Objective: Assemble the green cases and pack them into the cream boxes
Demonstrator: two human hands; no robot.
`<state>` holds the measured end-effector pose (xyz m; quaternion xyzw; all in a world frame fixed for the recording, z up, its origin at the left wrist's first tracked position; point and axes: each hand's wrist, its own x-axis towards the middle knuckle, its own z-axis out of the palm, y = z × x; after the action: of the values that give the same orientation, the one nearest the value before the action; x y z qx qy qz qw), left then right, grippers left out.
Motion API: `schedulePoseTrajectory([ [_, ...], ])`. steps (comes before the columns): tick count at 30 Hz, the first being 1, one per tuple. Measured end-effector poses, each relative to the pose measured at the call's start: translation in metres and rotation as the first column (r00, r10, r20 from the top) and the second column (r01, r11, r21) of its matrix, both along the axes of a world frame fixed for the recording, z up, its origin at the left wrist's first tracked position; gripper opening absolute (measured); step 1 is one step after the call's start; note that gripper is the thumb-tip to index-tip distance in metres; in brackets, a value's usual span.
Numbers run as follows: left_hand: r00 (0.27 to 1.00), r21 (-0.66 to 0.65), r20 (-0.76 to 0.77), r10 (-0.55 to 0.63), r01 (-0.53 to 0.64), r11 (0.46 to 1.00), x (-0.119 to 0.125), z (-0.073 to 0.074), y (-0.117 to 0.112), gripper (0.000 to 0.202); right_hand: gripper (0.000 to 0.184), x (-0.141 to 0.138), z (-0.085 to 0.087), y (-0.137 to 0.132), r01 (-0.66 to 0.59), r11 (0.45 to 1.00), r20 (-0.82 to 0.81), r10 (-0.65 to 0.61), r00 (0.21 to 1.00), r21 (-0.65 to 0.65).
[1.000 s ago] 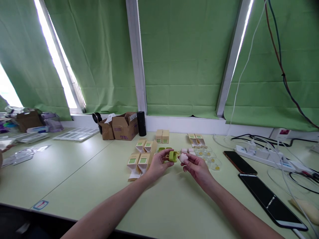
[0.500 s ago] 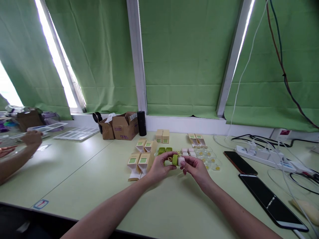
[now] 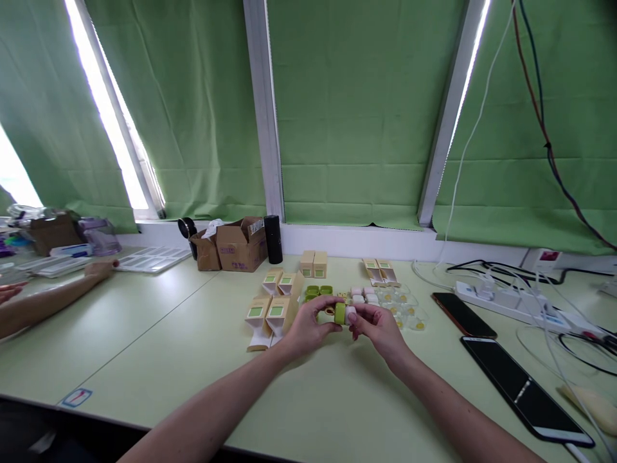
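Note:
My left hand (image 3: 308,326) and my right hand (image 3: 380,329) meet above the pale green table (image 3: 144,334). Between their fingertips sits a small green piece (image 3: 340,313) pressed against a small white piece (image 3: 350,313). The left fingers pinch the green part. The right fingers pinch the white part. Just behind the hands lie more green pieces (image 3: 318,290), white pieces (image 3: 364,294) and clear round pieces with yellow centres (image 3: 409,315). Small tan cartons with green labels (image 3: 270,308) stand to the left of my hands.
Two phones (image 3: 465,315) (image 3: 525,392) lie at the right, beside a power strip (image 3: 506,299) and cables. Open cardboard boxes (image 3: 238,244) and a black cylinder (image 3: 274,239) stand at the back. Another person's arm (image 3: 53,299) reaches over trays (image 3: 149,260) at the left.
My hands have come together and lowered a little; the green and white pieces, apart a second ago, are now pressed together. The other person's arm came in and moved at the left.

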<state>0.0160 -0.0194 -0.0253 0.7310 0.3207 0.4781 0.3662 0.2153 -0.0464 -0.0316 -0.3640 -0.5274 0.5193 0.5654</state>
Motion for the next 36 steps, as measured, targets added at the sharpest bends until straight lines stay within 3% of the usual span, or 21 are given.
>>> schedulePoseTrajectory([
  [17, 0.999, 0.013, -0.019, 0.032, -0.031, 0.999, 0.004, -0.001, -0.003, 0.053, 0.056, -0.004, -0.007, 0.0, 0.054, 0.995, 0.042, -0.057, 0.997, 0.078],
  [23, 1.0, -0.03, 0.006, 0.014, -0.014, 0.999, 0.007, -0.001, -0.005, 0.053, 0.06, -0.005, -0.004, -0.002, 0.102, 0.992, 0.086, -0.107, 0.99, 0.069],
  [26, 0.996, -0.107, 0.081, -0.047, 0.056, 0.993, 0.011, -0.001, -0.007, 0.053, 0.058, -0.003, -0.003, -0.004, 0.144, 0.985, 0.147, -0.157, 0.977, 0.094],
  [29, 0.97, -0.206, 0.192, -0.149, 0.188, 0.96, 0.013, -0.001, -0.008, 0.06, 0.055, 0.001, -0.002, -0.005, 0.179, 0.97, 0.243, -0.216, 0.946, 0.166],
  [32, 0.948, -0.258, 0.266, -0.177, 0.247, 0.934, 0.012, 0.0, -0.007, 0.067, 0.052, 0.005, -0.001, -0.008, 0.17, 0.94, 0.375, -0.278, 0.884, 0.296],
  [34, 0.933, -0.288, 0.313, -0.176, 0.27, 0.919, 0.009, 0.001, -0.006, 0.071, 0.045, 0.007, 0.0, -0.012, 0.171, 0.884, 0.44, -0.375, 0.816, 0.435],
  [36, 0.909, -0.324, 0.373, -0.185, 0.314, 0.892, 0.007, 0.001, -0.004, 0.072, 0.039, 0.008, 0.001, -0.015, 0.159, 0.794, 0.447, -0.482, 0.754, 0.587],
])
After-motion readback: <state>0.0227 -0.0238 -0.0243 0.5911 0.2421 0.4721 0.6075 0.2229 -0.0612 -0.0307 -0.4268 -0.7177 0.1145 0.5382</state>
